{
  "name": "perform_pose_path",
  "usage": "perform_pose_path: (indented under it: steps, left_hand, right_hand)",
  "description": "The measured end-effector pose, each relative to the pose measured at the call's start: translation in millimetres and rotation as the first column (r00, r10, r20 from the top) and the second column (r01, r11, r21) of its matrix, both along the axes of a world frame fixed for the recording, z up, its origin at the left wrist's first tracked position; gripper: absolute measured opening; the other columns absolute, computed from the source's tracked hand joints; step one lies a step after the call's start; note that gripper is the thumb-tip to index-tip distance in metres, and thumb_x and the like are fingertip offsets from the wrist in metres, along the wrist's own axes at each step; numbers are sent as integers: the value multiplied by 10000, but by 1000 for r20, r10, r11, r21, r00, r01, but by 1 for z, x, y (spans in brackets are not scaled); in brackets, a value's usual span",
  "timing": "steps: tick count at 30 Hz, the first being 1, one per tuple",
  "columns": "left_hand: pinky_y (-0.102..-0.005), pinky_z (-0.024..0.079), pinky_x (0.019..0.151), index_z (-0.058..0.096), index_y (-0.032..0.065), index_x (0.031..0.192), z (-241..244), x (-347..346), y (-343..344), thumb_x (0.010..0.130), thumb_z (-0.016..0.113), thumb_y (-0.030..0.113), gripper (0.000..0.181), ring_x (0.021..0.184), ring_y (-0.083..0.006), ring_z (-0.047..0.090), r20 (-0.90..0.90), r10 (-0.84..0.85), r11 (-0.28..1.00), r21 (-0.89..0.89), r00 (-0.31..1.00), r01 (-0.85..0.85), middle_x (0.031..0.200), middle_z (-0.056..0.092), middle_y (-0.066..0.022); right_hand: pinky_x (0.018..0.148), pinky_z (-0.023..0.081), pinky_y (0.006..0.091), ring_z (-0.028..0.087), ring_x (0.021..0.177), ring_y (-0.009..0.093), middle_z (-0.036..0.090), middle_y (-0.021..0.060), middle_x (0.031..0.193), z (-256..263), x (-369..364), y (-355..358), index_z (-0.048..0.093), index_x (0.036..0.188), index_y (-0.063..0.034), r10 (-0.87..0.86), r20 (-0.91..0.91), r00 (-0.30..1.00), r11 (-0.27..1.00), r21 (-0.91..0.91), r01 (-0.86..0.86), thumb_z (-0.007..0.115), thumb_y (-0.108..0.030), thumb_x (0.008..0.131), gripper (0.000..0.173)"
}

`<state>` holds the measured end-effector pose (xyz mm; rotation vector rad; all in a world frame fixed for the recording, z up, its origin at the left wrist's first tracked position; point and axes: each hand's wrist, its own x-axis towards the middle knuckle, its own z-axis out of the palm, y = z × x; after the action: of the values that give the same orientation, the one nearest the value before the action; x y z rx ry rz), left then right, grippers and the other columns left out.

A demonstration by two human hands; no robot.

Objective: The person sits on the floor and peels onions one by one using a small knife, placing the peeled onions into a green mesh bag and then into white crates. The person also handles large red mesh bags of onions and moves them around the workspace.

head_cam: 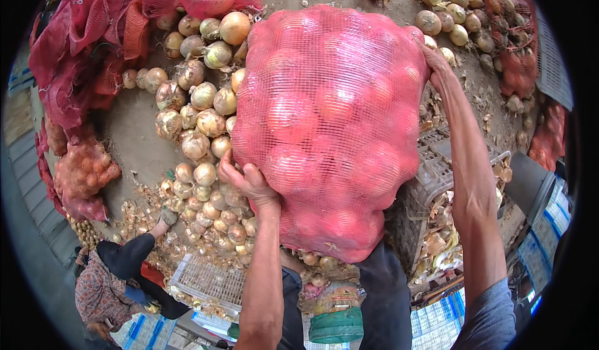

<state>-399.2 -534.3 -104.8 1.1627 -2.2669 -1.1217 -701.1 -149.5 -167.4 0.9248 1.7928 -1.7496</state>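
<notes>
A bulging red mesh sack (327, 125) full of onions fills the middle of the view, held up close to me above my legs. My left hand (250, 181) presses against its lower left side, thumb and fingers spread over the netting. At the upper right edge, my right hand (431, 60) grips the sack, its fingertips partly hidden behind the mesh. Loose yellow onions (210, 123) lie on the ground just left of the sack, and a further heap of onions (220, 209) sits below my left hand.
Red mesh netting (89, 36) and a filled sack (84, 172) are at left. A co-worker (110, 280) sits lower left beside a plastic crate (210, 282). At right stands a crate (421, 181) near onion skins (440, 247). More onions (456, 15) lie upper right.
</notes>
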Motion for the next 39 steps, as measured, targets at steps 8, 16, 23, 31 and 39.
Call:
perform_pose_path:
  steps: [8,16,23,31,39]
  left_hand:
    - [-483,377,961,559,-60,1152,-16,14,-35,845,425,552,698,1070,-332,487,-54,-11,998,-60,998,8,1123,522,-206]
    - [-482,401,929,584,-42,1130,-19,20,-45,840,434,466,604,1037,-368,504,-68,3,1000,-16,998,-4,1087,525,-238]
    - [-478,399,963,591,-28,1140,-23,36,-57,846,481,443,565,1091,-386,513,27,-18,997,-70,999,20,1135,553,-254]
    - [-519,421,882,566,-74,1130,-25,66,-19,931,424,540,661,982,-462,555,132,-80,977,-187,988,104,1058,576,-294]
    - [-484,457,771,620,-47,998,-38,67,-32,934,470,450,523,808,-424,592,81,-31,997,-63,996,36,886,636,-252]
  right_hand:
    - [837,538,263,653,938,157,667,100,1083,39,14,-10,576,1189,24,3,-189,982,994,-105,-23,790,-209,837,474]
    - [793,540,267,653,900,176,668,124,1040,86,44,-22,588,1149,58,20,-346,938,999,-21,-29,819,-206,810,488]
    - [635,550,239,671,745,162,695,124,926,133,63,-57,653,1009,9,212,-229,950,972,153,-180,809,-146,800,303]
    - [793,527,365,673,871,234,713,159,939,102,99,-73,690,1012,-6,494,-342,799,666,740,-95,703,-332,854,362]
    - [978,473,454,615,1123,388,648,259,1177,86,4,-92,618,1250,-13,743,-187,642,433,866,-249,616,-510,852,637]
